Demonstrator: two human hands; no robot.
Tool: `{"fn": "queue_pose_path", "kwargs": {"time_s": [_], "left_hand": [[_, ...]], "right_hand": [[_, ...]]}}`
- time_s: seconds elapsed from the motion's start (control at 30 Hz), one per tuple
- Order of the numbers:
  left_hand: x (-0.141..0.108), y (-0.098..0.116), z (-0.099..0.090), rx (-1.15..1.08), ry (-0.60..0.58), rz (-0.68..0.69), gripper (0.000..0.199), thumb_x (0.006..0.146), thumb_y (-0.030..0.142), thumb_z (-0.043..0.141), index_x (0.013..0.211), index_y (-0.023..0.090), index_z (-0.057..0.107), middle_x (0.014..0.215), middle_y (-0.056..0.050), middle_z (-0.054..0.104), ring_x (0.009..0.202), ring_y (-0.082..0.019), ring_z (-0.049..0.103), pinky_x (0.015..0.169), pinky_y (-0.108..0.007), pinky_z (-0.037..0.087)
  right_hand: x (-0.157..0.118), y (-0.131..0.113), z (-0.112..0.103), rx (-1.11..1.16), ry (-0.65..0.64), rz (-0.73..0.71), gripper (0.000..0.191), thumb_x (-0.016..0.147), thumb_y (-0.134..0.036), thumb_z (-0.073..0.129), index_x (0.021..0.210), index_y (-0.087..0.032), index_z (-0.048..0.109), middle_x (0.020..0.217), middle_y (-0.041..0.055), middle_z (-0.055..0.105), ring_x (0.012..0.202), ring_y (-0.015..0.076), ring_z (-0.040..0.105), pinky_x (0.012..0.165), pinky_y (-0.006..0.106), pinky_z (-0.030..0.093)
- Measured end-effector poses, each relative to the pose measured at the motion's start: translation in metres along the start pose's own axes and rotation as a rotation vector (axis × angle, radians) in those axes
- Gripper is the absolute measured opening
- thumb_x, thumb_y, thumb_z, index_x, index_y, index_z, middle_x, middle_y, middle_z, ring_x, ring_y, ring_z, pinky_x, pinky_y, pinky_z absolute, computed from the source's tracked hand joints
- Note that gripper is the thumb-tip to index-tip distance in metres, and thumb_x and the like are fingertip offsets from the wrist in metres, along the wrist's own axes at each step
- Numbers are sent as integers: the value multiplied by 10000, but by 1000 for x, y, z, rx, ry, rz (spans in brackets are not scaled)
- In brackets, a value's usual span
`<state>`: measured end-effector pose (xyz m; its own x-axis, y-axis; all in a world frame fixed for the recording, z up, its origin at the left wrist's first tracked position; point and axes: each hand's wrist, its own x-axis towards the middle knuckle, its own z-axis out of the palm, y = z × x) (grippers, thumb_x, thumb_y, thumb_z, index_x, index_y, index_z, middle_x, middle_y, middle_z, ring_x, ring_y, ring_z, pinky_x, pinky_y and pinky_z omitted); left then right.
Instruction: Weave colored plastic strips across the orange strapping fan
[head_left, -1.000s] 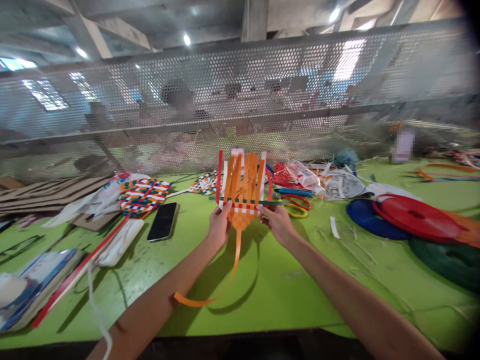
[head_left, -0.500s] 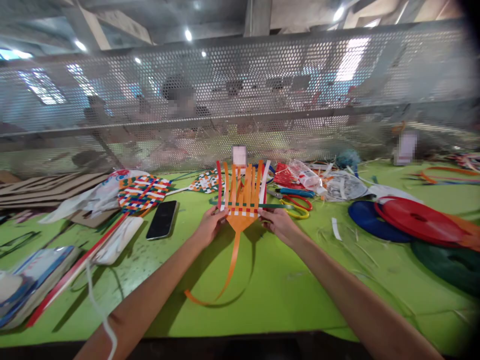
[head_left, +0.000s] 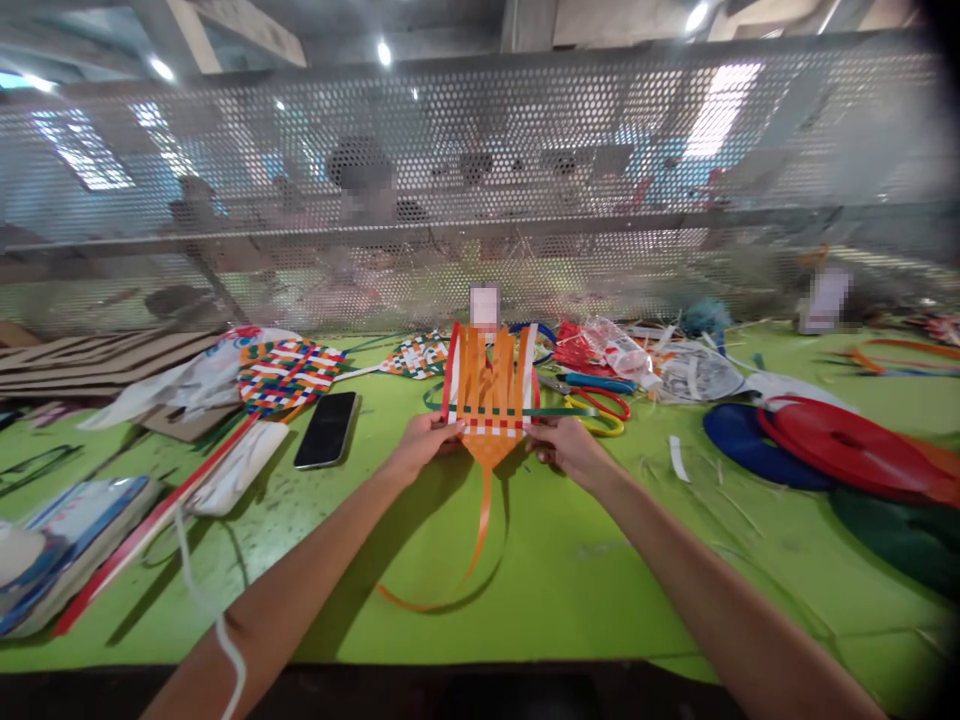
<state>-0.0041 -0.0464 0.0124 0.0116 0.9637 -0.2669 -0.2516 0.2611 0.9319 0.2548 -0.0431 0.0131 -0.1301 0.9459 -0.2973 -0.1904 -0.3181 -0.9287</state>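
Note:
Between my hands is a partly woven piece of plastic strips [head_left: 490, 382], its orange strips standing upright with red and white ones at both sides. Red, white and green strips cross it low down, and an orange tail [head_left: 482, 530] curls down onto the table. My left hand [head_left: 426, 446] pinches its lower left edge. At the lower right edge, my right hand [head_left: 566, 447] grips it between thumb and fingers. A green strip [head_left: 562, 411] sticks out past the right side. Scissors with red and yellow handles [head_left: 600, 412] lie just beyond my right hand.
A phone [head_left: 327, 430] and a finished woven fan shape [head_left: 291, 375] lie to the left. Strip rolls, blue [head_left: 757, 440] and red [head_left: 840, 440], are at the right. A perforated metal screen [head_left: 450, 200] stands behind the green table [head_left: 360, 600], with people beyond it.
The upright strips at the sides stand closer to the middle ones than before. Both hands keep their hold on the woven piece, and the view has shifted slightly.

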Motion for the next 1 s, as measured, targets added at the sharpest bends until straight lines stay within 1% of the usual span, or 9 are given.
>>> {"fn": "queue_pose_path", "kwargs": {"time_s": [0.17,0.4,0.5,0.6,0.7,0.8,0.87,0.93,1.0], "left_hand": [[-1,10,-8,232,-69,-69,199,697,186,926,803,90,789,842,-200,788,589,-237,746,529,-283,624],[-3,15,-10,563,-59,-24,280,691,362,927,725,138,763,689,-129,762,445,-177,664,431,-221,505],[-6,19,-11,760,-36,19,397,697,465,908,573,157,689,516,-72,665,383,-156,585,434,-228,438],[-9,22,-11,957,17,96,526,688,502,906,452,182,561,420,-20,528,467,-189,595,515,-252,404],[-16,23,-7,1111,86,197,495,735,514,875,519,193,567,515,-21,549,675,-247,657,634,-284,404],[-26,20,1,1268,96,359,274,860,448,790,771,215,677,762,-35,681,842,-254,668,743,-315,434],[-33,15,11,1406,31,581,168,956,379,690,912,217,698,944,-52,723,946,-246,659,840,-343,466],[-38,7,24,1481,-72,796,211,1022,376,591,975,205,706,1063,-73,728,1050,-252,640,957,-385,471],[-39,-1,39,1461,-192,919,275,1062,391,511,1042,200,708,1128,-72,730,1085,-244,637,1007,-398,474]], "right_hand": [[1,0,-7,-105,-16,72,206,723,-158,884,739,-140,679,706,102,754,423,132,630,322,185,460],[-3,-2,-8,-239,-24,97,216,772,-237,873,761,-144,679,730,118,776,413,140,642,300,182,442],[-7,-6,-8,-311,-27,109,203,814,-256,846,774,-139,685,679,107,762,396,142,636,299,186,443],[-13,-12,-7,-381,-34,114,192,850,-234,811,763,-125,680,668,106,753,376,133,625,300,185,440],[-18,-18,-7,-488,-41,103,198,903,-212,745,747,-118,667,694,107,754,372,122,619,302,184,436],[-22,-21,-10,-634,-42,61,218,945,-216,676,746,-130,651,713,96,752,390,115,624,320,185,445],[-21,-21,-13,-689,-42,45,226,954,-225,648,744,-141,640,717,88,751,399,112,622,331,191,449],[-20,-20,-17,-712,-45,50,232,952,-242,635,739,-149,636,719,84,753,403,110,617,339,196,449],[-18,-19,-20,-756,-54,53,259,942,-284,642,717,-155,634,702,80,746,399,112,604,337,203,428]]}}
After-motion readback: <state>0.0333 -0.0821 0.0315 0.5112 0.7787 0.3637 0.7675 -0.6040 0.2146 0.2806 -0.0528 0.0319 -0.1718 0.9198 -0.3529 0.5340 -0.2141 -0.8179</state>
